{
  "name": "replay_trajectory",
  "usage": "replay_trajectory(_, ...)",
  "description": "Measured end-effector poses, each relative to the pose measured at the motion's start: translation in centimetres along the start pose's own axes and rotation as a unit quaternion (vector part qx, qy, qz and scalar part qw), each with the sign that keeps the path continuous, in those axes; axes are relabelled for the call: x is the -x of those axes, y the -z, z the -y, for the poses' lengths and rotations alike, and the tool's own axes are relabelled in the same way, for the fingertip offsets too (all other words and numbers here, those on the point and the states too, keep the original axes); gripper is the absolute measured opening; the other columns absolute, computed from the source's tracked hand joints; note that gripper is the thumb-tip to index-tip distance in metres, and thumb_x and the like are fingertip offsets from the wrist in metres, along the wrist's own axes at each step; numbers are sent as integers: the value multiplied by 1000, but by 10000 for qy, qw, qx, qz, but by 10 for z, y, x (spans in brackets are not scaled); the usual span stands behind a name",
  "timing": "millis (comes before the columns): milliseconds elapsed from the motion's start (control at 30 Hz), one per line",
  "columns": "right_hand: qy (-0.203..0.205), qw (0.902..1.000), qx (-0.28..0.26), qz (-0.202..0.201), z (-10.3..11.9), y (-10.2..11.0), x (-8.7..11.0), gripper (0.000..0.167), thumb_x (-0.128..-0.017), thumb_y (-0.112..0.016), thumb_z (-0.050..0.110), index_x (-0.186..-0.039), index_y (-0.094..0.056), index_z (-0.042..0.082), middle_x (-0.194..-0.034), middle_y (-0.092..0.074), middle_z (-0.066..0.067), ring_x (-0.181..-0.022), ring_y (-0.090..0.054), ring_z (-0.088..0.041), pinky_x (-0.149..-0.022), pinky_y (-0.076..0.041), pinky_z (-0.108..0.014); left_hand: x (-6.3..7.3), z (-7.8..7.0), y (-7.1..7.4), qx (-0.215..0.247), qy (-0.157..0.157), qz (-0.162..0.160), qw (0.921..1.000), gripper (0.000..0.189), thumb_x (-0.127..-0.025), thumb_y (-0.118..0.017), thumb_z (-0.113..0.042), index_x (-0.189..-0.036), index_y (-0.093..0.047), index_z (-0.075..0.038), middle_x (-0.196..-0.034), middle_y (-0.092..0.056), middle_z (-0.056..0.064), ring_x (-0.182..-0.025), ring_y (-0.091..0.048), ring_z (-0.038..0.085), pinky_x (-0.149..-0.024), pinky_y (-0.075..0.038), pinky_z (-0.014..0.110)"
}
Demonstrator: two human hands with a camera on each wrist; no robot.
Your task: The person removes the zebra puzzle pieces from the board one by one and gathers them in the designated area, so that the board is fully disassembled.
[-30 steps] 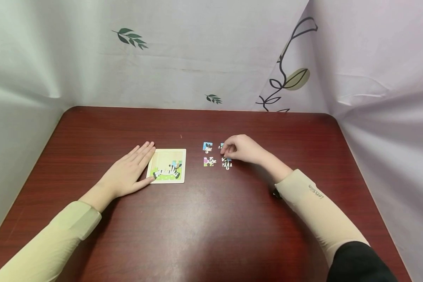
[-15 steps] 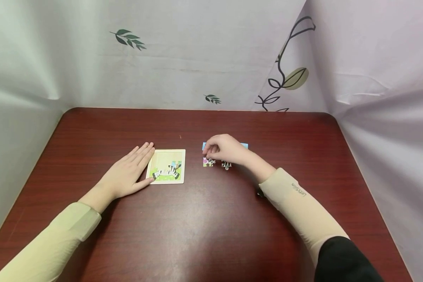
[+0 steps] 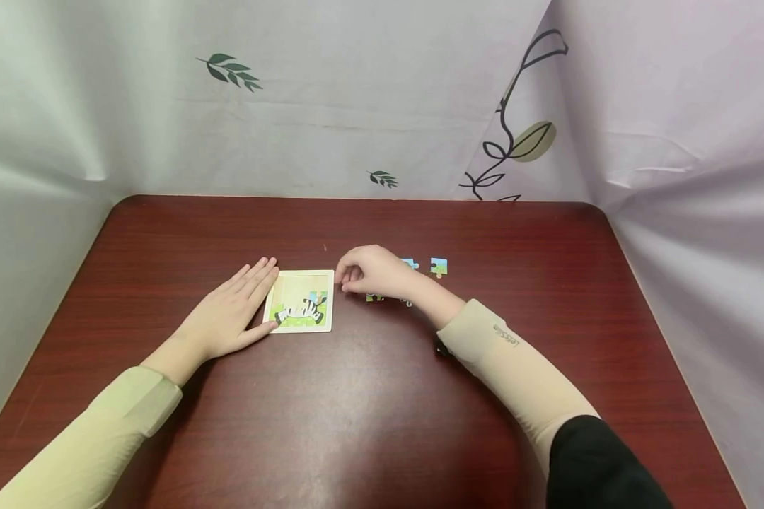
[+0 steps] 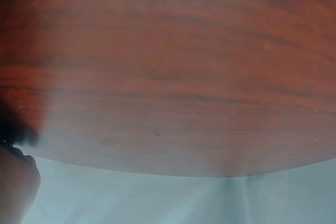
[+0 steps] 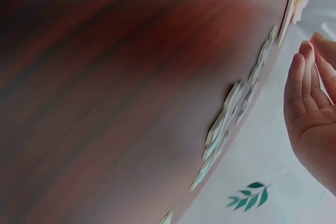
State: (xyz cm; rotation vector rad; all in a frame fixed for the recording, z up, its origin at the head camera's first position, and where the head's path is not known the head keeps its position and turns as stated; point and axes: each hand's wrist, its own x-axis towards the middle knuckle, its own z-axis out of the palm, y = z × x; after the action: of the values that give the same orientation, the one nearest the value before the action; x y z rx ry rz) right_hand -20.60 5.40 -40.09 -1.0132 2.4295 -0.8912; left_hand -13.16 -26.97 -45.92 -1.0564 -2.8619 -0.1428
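Note:
In the head view, my left hand (image 3: 232, 307) lies flat with straight fingers along the left side of a pale wooden puzzle board (image 3: 328, 311). Its thumb reaches onto the board's lower left corner. A zebra picture (image 3: 302, 311) partly fills the board. My right hand (image 3: 375, 272) is just right of the board, above the table, thumb and index fingertips brought together. Whether a piece is between them is hidden. In the right wrist view that hand (image 5: 312, 114) has its fingertips close together. Behind and below it lie loose puzzle pieces, among them a blue-green one (image 3: 438, 266), several partly covered by the hand.
The dark red wooden table (image 3: 331, 417) has a raised back edge line against a pale curtain (image 3: 331, 99) with leaf prints. Curtain also hangs at both sides. In the right wrist view, thin pieces (image 5: 223, 119) lie flat on the table.
My right hand has moved left from over the loose pieces to beside the board's right edge, uncovering pieces at the upper right. My left hand has stayed at the board.

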Motion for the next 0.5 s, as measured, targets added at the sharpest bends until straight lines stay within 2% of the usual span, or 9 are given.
replay_trajectory(300,179,9995,241,136,10,-11,-15,8,-96,-77,10,-103,-78,9,-101,-74,-3,-89,-70,-11,-81,-55,-14,-1,-1,0,38,-4,-64,10000,91,-100,-61,-51,-164,-29,7,-172,-29,26,-162,-29,40,-139,-7,36)
replay_trajectory(500,262,9988,364,201,13,-16,-21,8,-96,-76,12,-103,-78,10,-102,-73,-2,-90,-69,-10,-81,-54,-14,-1,0,-1,49,-18,-85,10000,92,-102,-59,-53,-164,-28,7,-172,-29,26,-163,-28,38,-139,-4,33)
